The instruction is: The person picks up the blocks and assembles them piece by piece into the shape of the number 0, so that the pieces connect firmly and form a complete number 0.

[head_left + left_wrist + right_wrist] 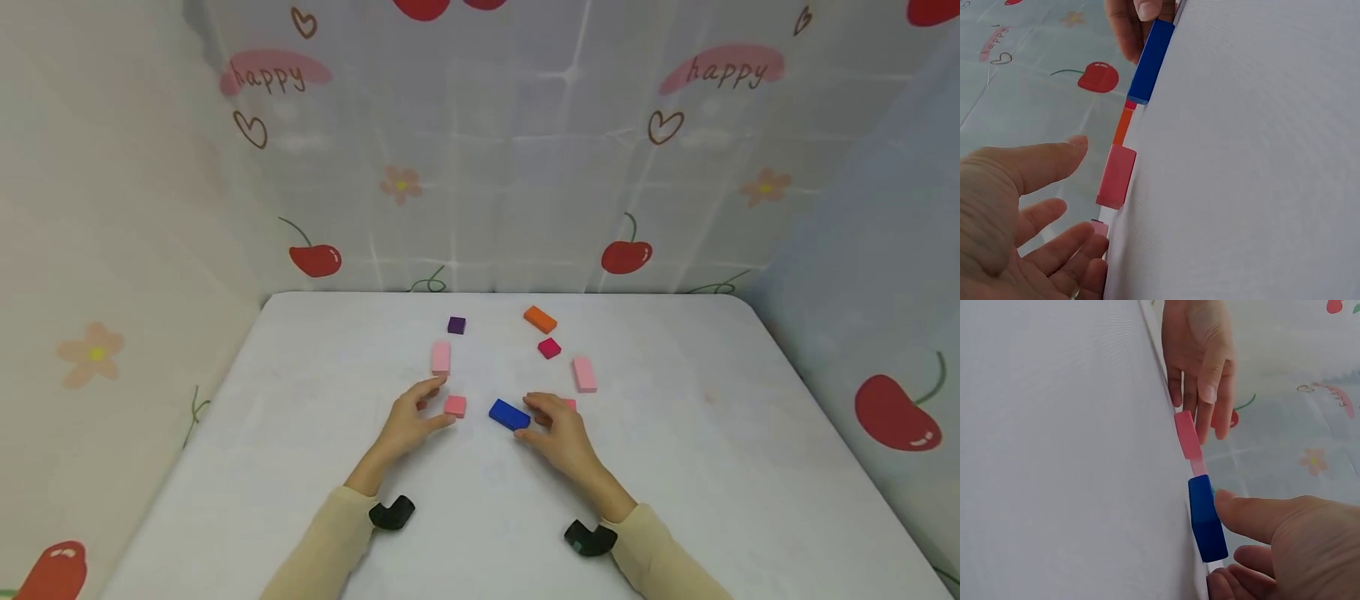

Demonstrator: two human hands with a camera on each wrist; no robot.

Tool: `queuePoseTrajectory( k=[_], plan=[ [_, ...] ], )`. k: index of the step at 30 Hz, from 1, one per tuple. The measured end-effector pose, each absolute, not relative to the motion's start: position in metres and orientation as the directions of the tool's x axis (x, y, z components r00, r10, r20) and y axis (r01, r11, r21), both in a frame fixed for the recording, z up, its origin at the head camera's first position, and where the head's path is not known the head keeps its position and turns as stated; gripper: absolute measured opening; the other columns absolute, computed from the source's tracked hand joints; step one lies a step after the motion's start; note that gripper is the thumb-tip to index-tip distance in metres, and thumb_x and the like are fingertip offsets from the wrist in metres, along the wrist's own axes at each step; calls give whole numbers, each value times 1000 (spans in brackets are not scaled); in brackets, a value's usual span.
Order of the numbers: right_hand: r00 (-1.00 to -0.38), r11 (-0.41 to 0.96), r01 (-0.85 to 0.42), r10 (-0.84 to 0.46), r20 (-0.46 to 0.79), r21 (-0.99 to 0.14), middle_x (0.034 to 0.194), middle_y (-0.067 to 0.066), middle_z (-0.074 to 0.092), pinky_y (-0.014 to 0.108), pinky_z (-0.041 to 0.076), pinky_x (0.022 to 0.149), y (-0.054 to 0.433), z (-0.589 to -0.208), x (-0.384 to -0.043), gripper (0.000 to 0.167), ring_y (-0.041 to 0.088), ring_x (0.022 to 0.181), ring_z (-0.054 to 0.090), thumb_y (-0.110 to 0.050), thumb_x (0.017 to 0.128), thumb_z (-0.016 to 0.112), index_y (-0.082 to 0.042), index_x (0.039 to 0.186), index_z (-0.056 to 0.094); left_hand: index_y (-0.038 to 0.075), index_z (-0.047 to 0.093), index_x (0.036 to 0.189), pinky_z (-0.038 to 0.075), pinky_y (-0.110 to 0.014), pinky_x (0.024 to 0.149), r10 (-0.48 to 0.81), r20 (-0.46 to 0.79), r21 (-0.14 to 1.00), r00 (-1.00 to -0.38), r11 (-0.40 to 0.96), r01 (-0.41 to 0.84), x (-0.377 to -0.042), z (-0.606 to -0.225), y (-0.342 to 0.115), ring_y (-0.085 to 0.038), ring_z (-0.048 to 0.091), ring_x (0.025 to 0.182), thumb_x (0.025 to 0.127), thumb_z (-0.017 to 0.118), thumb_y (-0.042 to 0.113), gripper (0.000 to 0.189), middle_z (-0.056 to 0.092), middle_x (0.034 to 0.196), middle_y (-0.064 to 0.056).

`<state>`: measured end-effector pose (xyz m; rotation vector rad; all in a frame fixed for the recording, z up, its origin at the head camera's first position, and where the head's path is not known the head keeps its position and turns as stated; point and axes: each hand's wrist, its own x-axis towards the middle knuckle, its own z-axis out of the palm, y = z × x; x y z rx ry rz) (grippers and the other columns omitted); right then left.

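Head view: An empty left hand (408,427) flanked a pink block (455,407) mid-table; to the right, a spread right hand (564,437) bracketed an ungripped blue block (508,414). Left wrist: the left hand gaped. Right wrist: a thumb (1257,517) edged the blue block.

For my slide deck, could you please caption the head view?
Left hand by a small pink block, right hand by a blue block, other blocks beyond on a white table.

Cream sleeves (324,540) meet black wrist pieces (392,513); the left hand (407,423) wears a ring (1075,292).
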<state>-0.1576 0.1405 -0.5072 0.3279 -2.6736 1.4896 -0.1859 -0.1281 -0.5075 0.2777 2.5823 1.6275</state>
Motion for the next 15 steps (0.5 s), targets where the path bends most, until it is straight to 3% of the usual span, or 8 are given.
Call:
queuePoseTrajectory(
  k=[15],
  plan=[
    [-962,598,-273,-153,227,-754,125,11,64,39,55,92,139,-511,-157,47,26,111,64,-9,75,84,3,118,69,1,60,130,44,-50,103,179,159,872,-971,436,223,-187,-518,-124,-31,56,122,79,78,2,54,61,130,-15]
  ],
)
